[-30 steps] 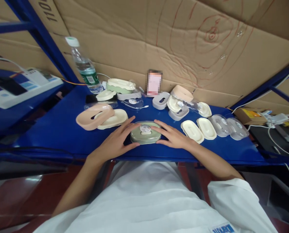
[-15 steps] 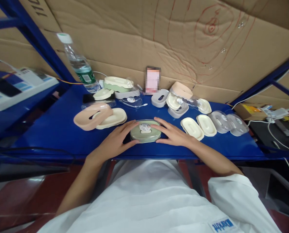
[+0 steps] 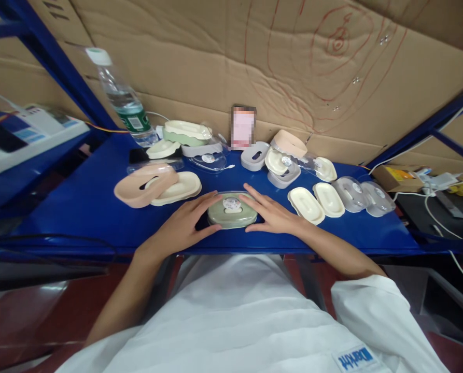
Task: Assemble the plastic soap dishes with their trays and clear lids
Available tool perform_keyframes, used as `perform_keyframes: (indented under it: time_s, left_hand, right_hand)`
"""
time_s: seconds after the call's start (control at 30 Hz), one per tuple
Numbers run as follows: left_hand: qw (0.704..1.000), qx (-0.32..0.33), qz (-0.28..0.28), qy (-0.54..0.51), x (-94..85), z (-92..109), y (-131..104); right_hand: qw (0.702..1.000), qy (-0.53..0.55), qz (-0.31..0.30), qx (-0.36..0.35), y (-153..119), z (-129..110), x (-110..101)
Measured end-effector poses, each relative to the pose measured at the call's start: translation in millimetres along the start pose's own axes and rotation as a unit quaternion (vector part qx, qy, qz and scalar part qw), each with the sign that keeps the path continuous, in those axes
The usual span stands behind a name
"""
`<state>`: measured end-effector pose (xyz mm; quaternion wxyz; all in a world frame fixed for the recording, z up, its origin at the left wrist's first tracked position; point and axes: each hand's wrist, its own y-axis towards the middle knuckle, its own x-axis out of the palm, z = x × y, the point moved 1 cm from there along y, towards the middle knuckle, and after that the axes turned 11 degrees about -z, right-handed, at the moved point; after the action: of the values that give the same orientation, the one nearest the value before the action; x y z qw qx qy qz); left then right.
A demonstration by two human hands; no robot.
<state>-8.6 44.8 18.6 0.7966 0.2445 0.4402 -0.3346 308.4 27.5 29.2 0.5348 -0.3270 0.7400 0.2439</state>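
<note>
Here, left hand (image 3: 180,224), right hand (image 3: 272,215), cupping green oval case (image 3: 231,211), blue table (image 3: 79,212).

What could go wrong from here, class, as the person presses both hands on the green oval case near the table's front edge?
1. The green oval case sits near the blue table front edge; a push from the left hand or right hand might slide it off.
2. Uneven pressure may seat its clear lid crooked.
3. A widening elbow could knock the cream trays nearby.

Scribbled cardboard wall (image 3: 278,67) backs a blue metal table (image 3: 87,207), blue shelving (image 3: 48,57) beside.
</note>
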Motion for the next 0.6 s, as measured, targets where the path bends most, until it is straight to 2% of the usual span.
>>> perform_keyframes:
  time_s: [0.2,0.3,0.37,0.43,0.5,0.53,0.6]
  left_hand:
    - [1.000,0.001,0.011,0.013,1.5,0,1]
    - [1.000,-0.009,0.024,0.004,3.6,-2,0]
    - [1.000,-0.013,0.027,-0.008,4.4,-3,-1]
    - [1.000,-0.016,0.022,-0.014,4.3,-3,-1]
    - [1.000,-0.019,0.016,-0.013,3.8,-2,0]
    - [1.000,-0.020,0.013,-0.011,3.6,-2,0]
    - [1.000,-0.020,0.008,-0.003,3.7,-1,1]
  right_hand:
    - [0.999,-0.008,0.024,-0.022,-1,-3,-4]
    - [0.998,-0.029,0.045,-0.034,-11,-6,-18]
    - [0.997,-0.045,0.061,-0.018,-23,-7,-34]
    - [0.992,-0.065,0.095,0.041,-41,-2,-55]
    - [0.972,-0.102,0.163,0.136,-64,11,-79]
    - [0.952,-0.128,0.205,0.189,-78,21,-91]
    - [0.893,-0.184,0.289,0.292,-109,48,-114]
